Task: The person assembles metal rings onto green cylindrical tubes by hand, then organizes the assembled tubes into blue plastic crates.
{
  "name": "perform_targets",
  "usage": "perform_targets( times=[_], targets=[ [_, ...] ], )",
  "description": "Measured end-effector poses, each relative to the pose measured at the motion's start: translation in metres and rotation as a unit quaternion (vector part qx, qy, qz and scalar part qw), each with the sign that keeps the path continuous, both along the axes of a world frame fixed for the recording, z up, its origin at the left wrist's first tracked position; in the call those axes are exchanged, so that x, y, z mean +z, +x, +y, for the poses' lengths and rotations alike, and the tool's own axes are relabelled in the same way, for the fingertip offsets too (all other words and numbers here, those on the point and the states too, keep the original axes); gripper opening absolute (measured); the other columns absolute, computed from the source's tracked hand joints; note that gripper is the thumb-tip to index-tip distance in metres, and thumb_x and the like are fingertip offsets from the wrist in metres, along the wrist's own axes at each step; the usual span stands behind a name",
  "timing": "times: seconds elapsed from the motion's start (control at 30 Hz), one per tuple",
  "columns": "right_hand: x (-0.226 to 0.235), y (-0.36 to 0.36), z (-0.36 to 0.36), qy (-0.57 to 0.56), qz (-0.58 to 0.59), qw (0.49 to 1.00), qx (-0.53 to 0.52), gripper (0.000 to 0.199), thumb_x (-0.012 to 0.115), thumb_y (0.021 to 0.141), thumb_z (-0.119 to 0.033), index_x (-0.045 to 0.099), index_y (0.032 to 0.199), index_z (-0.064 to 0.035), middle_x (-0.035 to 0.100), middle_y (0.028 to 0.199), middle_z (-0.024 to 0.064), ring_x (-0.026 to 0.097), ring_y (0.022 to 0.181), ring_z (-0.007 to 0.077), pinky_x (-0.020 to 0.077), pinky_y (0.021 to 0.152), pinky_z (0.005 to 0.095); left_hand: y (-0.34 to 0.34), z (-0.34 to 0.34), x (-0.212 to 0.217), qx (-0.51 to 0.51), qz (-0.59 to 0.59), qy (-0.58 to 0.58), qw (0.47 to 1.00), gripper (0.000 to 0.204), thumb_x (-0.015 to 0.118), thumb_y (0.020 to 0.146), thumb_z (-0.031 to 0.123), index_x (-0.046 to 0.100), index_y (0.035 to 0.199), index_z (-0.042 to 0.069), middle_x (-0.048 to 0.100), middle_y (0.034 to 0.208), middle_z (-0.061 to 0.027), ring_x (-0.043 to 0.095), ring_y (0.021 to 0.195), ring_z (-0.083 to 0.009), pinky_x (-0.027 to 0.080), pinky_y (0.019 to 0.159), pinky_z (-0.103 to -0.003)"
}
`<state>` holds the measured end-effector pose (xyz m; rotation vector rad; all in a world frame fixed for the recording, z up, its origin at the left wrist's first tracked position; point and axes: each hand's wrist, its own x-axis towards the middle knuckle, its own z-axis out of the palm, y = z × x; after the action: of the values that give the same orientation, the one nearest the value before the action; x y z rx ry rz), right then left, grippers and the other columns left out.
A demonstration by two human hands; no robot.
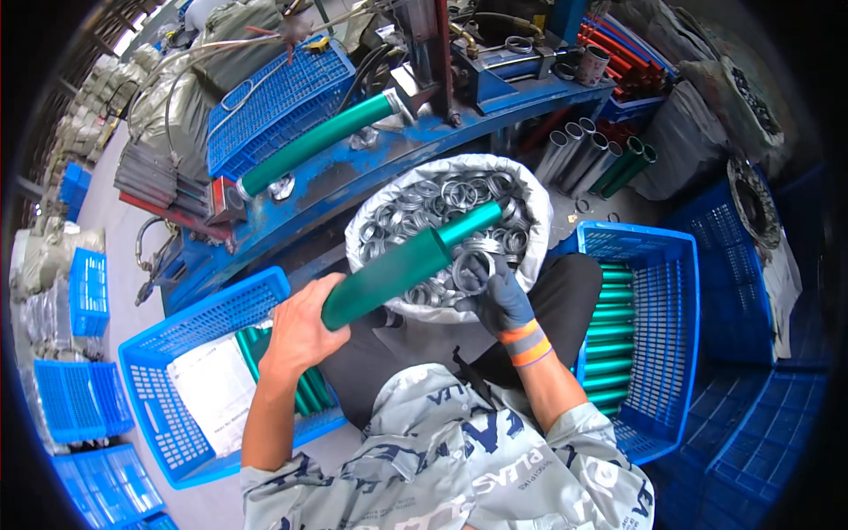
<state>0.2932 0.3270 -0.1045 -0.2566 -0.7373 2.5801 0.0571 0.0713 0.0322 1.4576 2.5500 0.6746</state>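
Left grip [300, 327] wrapped round green tube [387, 278], slanting above white sack [541, 216] of metal rings [427, 189]. Gloved right grip [503, 300] pinching one ring [458, 276]. Ahead: stained blue desk [327, 181], second tube [322, 143] lying across. Tube-filled blue crates, left [150, 389] and right [658, 327]. Pale floor [115, 203].

1. Left hand [305, 325]: bare, curled in a grip.
2. Left forearm [272, 415]: below that hand, slightly left.
3. Right hand [502, 299]: gloved, curled, right of the other.
4. Right forearm [549, 386]: slanting below its hand, rightward.
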Motion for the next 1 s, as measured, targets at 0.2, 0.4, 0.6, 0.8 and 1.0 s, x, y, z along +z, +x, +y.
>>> perform_targets(
  times=[0.2, 0.4, 0.6, 0.8, 1.0],
  targets=[
    [0.014, -0.013, 0.007, 0.155, -0.049, 0.987, -0.003, 0.084, 0.077, 0.094, 0.000, 0.049, 0.173, 0.0000, 0.063, 0.167, 0.0179, 0.065, 0.148, 0.0262, 0.0548, 0.124, 0.0428, 0.001, -0.021, 0.020, -0.042, 0.015, -0.087, 0.995, 0.071, 0.085, 0.071, 0.009, 0.072, 0.141, 0.014, 0.077, 0.108, -0.0123, 0.077, 0.101, -0.0396, 0.062, 0.086, -0.050],
    [0.031, -0.020, 0.003, 0.218, -0.081, 0.972, 0.025, 0.082, 0.081, 0.091, 0.010, 0.054, 0.169, 0.0053, 0.063, 0.166, 0.0172, 0.062, 0.151, 0.0280, 0.0481, 0.129, 0.0444, -0.009, -0.034, 0.016, -0.049, 0.027, -0.091, 0.994, 0.073, 0.085, 0.071, 0.009, 0.071, 0.143, 0.015, 0.075, 0.105, -0.0105, 0.076, 0.100, -0.0382, 0.061, 0.081, -0.052],
    [0.033, -0.021, 0.002, 0.247, -0.114, 0.961, 0.041, 0.081, 0.083, 0.091, 0.009, 0.056, 0.168, 0.0048, 0.070, 0.157, 0.0157, 0.069, 0.140, 0.0248, 0.0535, 0.123, 0.0420, -0.011, -0.037, 0.012, -0.057, 0.038, -0.077, 0.995, 0.074, 0.086, 0.072, 0.009, 0.071, 0.144, 0.015, 0.074, 0.102, -0.0103, 0.076, 0.099, -0.0374, 0.059, 0.078, -0.052],
    [0.045, -0.025, 0.009, 0.320, -0.147, 0.934, 0.059, 0.074, 0.083, 0.093, 0.006, 0.063, 0.164, 0.0004, 0.073, 0.150, 0.0102, 0.069, 0.134, 0.0190, 0.0541, 0.119, 0.0369, -0.009, -0.029, 0.002, -0.051, 0.069, -0.065, 0.994, 0.076, 0.086, 0.070, 0.010, 0.071, 0.145, 0.015, 0.072, 0.101, -0.0105, 0.075, 0.099, -0.0365, 0.058, 0.078, -0.051],
    [0.010, -0.036, 0.030, 0.163, 0.066, 0.984, 0.004, 0.077, 0.082, 0.108, -0.044, 0.058, 0.165, 0.0016, 0.066, 0.163, 0.0183, 0.072, 0.139, 0.0296, 0.0579, 0.118, 0.0421, 0.006, -0.018, 0.016, -0.080, 0.065, -0.031, 0.994, 0.077, 0.086, 0.070, 0.010, 0.071, 0.145, 0.014, 0.075, 0.106, -0.0113, 0.075, 0.099, -0.0368, 0.061, 0.082, -0.049]
  ],
)
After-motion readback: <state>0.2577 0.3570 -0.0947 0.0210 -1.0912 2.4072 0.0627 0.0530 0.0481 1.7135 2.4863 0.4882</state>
